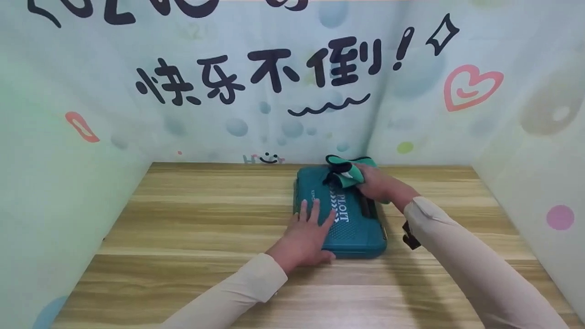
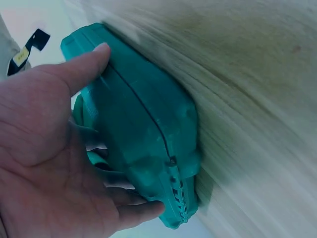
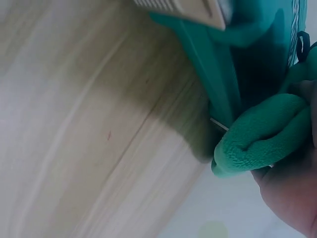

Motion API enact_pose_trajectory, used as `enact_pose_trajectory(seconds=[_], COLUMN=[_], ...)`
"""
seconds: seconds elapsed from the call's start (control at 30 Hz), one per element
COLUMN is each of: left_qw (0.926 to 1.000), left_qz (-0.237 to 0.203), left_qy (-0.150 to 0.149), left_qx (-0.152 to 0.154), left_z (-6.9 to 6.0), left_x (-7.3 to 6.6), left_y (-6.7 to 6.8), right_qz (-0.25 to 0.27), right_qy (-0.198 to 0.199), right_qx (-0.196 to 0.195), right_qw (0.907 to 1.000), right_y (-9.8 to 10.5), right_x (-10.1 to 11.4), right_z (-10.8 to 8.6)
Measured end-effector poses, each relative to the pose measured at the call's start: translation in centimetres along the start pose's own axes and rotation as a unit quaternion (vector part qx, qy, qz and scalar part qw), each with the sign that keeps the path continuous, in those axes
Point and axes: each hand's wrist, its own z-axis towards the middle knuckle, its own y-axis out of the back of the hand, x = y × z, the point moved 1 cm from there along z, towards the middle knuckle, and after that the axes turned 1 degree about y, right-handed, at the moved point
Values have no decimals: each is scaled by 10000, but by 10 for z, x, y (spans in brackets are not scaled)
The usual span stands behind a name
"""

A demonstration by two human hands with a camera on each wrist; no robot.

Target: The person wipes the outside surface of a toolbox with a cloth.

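Note:
A teal plastic case [image 1: 352, 233] with white lettering lies closed on the wooden table, its hinge [image 2: 178, 191] seen in the left wrist view. My left hand [image 1: 305, 240] rests on the near left part of the case, fingers spread and fairly straight, the thumb [image 2: 89, 67] along its near side. At the far right end of the lid, my right hand [image 1: 374, 180] grips a bunched green cloth [image 1: 349, 173] with black edging. Folds of the fluffy cloth [image 3: 265, 131] stick out past the hand beside the case. Most of the right fingers are hidden.
The wooden table [image 1: 192, 219] extends around the case. A printed curtain [image 1: 205, 123] hangs right behind the table's far edge, with pale walls at left and right. A dark strap piece [image 1: 411, 235] hangs by the right sleeve.

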Motion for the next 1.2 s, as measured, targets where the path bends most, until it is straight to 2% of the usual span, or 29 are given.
enact_pose_trajectory(seconds=[0.13,0.23,0.4,0.7,0.87,1.2], left_qw=[9999,9999,9991,9988,9986,9966], left_qz=[101,-20,-254,-368,-421,-649], left_qy=[24,-111,-327,-309,-315,-485], left_qx=[-17,8,24,11,51,182], left_z=[2,3,5,4,4,3], left_x=[-2,-2,1,3,4,6], left_y=[-4,-7,-9,-14,-15,-17], right_qz=[239,227,459,999,1067,888], right_qy=[-608,-1006,-1350,-1973,-2061,-1808], right_qx=[-99,-112,13,473,472,345], right_qw=[9978,9946,9898,9741,9716,9789], right_y=[4,7,13,25,28,23], right_x=[-5,-8,-15,-27,-27,-27], right_z=[4,6,11,30,32,31])
